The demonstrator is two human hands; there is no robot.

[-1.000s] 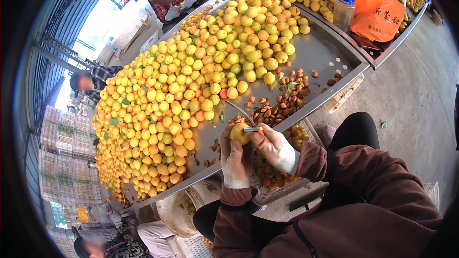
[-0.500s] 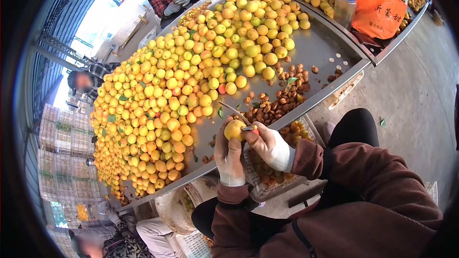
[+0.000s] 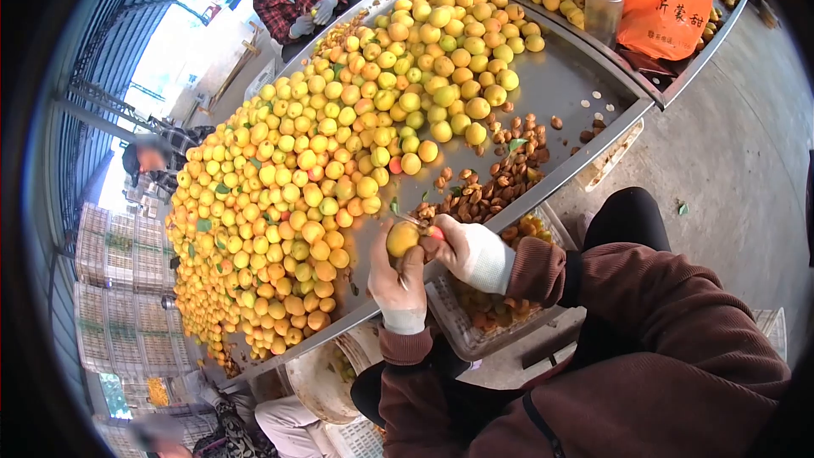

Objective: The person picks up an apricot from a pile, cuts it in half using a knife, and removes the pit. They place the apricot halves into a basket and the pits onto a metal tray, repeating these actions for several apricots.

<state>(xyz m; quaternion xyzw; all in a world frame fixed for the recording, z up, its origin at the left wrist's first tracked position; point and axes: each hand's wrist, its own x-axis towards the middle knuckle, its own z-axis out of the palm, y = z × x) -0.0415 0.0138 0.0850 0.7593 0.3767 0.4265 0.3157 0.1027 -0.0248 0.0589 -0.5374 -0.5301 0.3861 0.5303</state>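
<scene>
My left hand [image 3: 397, 287], in a pale glove, closes its fingers around a yellow apricot [image 3: 402, 239] above the table's near edge. Gloved as well, my right hand [image 3: 471, 251] grips a small knife [image 3: 436, 233] by its red handle, close against the fruit. Part of the thin curved blade shows over the apricot; where its edge meets the fruit is hard to see. Brown pits [image 3: 485, 192] lie in a loose heap just beyond my hands. A large pile of apricots [image 3: 292, 178] covers the metal table [image 3: 585, 64] on the left.
Below the table edge, a plastic crate [image 3: 444, 317] holds cut fruit. A white bucket [image 3: 315, 383] stands left of my legs. At the back right are a blue-lidded bottle [image 3: 603, 17] and an orange bag [image 3: 664, 13]. Several people [image 3: 297, 0] sit around the table.
Both my hands have shifted slightly left and down with the apricot. The knife blade, raised clear above the fruit earlier, now lies lower against it. The view has tilted a little.
</scene>
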